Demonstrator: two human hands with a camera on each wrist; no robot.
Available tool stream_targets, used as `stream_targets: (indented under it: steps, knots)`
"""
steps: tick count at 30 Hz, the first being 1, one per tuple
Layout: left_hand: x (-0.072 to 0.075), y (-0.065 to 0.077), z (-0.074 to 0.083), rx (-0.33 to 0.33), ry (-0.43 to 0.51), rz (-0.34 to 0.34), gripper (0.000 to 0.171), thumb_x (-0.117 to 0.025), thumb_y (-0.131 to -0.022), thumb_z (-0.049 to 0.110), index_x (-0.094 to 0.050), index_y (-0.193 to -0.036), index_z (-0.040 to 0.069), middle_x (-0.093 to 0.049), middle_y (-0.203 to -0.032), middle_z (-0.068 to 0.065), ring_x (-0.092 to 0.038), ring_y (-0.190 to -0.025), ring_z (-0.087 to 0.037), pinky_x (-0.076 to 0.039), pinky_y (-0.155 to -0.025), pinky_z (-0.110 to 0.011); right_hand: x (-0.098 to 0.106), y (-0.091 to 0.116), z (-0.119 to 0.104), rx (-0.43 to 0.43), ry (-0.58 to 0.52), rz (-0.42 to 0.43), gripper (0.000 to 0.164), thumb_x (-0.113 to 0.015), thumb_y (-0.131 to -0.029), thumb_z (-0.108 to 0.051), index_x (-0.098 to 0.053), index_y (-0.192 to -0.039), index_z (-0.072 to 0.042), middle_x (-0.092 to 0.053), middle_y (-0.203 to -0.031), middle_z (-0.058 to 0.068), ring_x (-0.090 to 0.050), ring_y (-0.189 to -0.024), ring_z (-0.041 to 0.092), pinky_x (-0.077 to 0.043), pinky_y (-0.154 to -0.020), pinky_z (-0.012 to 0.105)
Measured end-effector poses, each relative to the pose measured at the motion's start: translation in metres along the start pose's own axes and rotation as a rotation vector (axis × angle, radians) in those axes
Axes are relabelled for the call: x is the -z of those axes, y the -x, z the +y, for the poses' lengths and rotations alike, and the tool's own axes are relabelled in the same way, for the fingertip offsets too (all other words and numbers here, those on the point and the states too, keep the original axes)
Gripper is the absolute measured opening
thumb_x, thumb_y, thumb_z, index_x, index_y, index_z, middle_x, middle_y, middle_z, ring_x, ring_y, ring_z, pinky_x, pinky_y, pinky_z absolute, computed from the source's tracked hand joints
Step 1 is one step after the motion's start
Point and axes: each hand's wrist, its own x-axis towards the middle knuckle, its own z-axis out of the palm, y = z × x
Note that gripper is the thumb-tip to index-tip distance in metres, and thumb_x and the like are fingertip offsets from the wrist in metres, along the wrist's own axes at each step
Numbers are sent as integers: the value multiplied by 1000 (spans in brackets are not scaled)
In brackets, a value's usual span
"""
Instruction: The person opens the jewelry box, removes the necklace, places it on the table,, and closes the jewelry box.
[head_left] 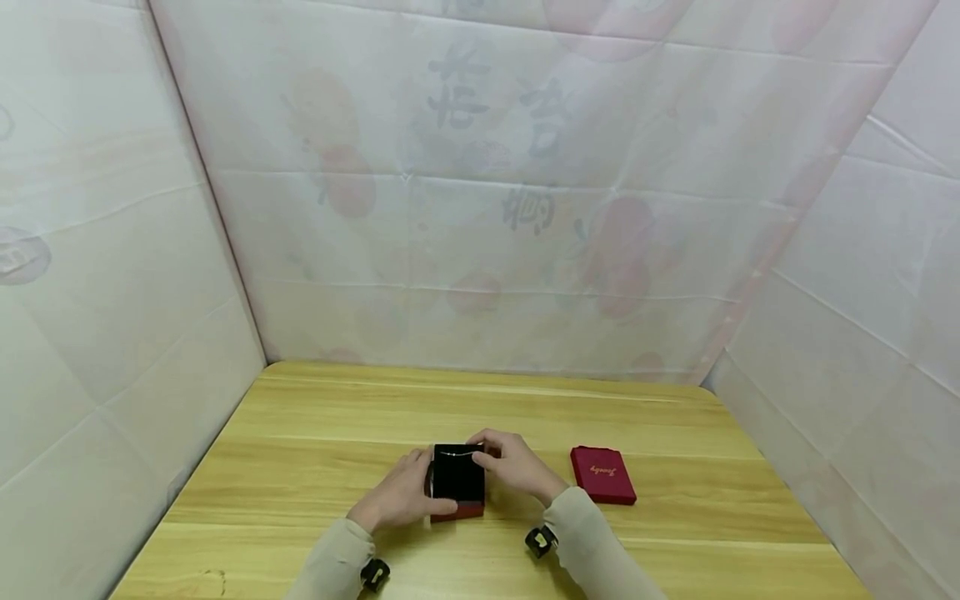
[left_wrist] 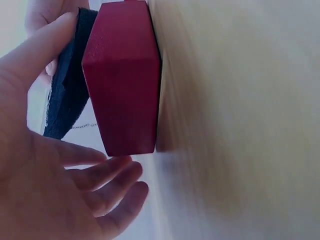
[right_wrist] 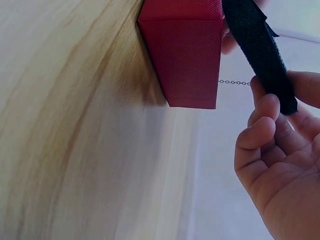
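Observation:
A red jewelry box [head_left: 467, 511] sits on the table between both hands. A black velvet pad [head_left: 459, 483] lies over it, tilted, its far edge raised above the box in both wrist views. Across the pad runs a thin silver chain [head_left: 454, 454]; a length of chain [right_wrist: 235, 82] stretches from the pad toward the box. My left hand [head_left: 405, 492] spans the left side, thumb on the pad's near edge and fingertips at the box's far corner. The right hand [head_left: 517, 467] pinches the pad's far right corner between thumb and fingers.
To the right on the wooden table [head_left: 315, 433] lies a flat red lid [head_left: 603, 477] with gold lettering. Pale printed fabric [head_left: 480, 250] hangs behind the table and along both sides. Each wrist wears a small black camera.

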Motion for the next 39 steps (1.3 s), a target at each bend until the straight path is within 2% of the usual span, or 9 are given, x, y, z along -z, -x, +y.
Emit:
stream_targets:
  steps: [4,10,12,16,19,26,39]
  knots:
    - [2,0,1,23,49,68,84,-61,-89,48,-30,-141,-11,-36,-139,-29,-37,-126,-42,-34,-100,-56,0,-1,4,16,-2,3,19,-55,-97,-24,-62,-114,-18,-55,-77,1,-47,-64,13,-43,-58,27]
    - [4,-1,4,26,69,157,55,-54,-95,40,-46,-128,-4,-47,-128,-21,-44,-119,-36,-40,-95,-51,1,0,3,24,0,17,19,-54,-98,-23,-62,-114,-18,-54,-76,1,-46,-63,11,-42,-57,26]
    - [5,-1,5,25,81,174,48,-54,-96,37,-50,-123,-2,-49,-124,-19,-46,-116,-35,-42,-93,-51,1,1,-1,21,9,21,19,-54,-98,-20,-61,-115,-16,-54,-76,1,-46,-63,11,-41,-57,26]
    - [5,-1,6,16,94,195,34,-54,-97,31,-53,-113,1,-52,-114,-15,-49,-110,-32,-44,-88,-48,6,8,-23,36,4,16,20,-53,-98,-13,-61,-115,-8,-54,-77,6,-44,-62,11,-40,-56,26]
    - [6,-2,5,-9,112,193,25,-54,-97,25,-54,-106,2,-53,-105,-11,-53,-103,-28,-47,-82,-43,11,14,-39,36,10,7,21,-52,-98,-11,-60,-116,-5,-55,-78,10,-44,-63,10,-40,-57,25]
    - [8,-2,6,-43,180,171,17,-53,-98,21,-54,-98,5,-56,-90,-3,-54,-83,-16,-47,-68,-30,12,17,-46,29,18,1,21,-51,-98,-12,-60,-116,-6,-56,-80,10,-46,-63,10,-42,-58,26]
    - [6,-5,11,-8,356,137,19,-54,-97,19,-55,-90,2,-54,-79,-2,-47,-70,-15,-40,-58,-25,13,17,-47,40,21,1,21,-51,-98,-12,-60,-117,-5,-56,-83,10,-45,-67,13,-41,-61,25]
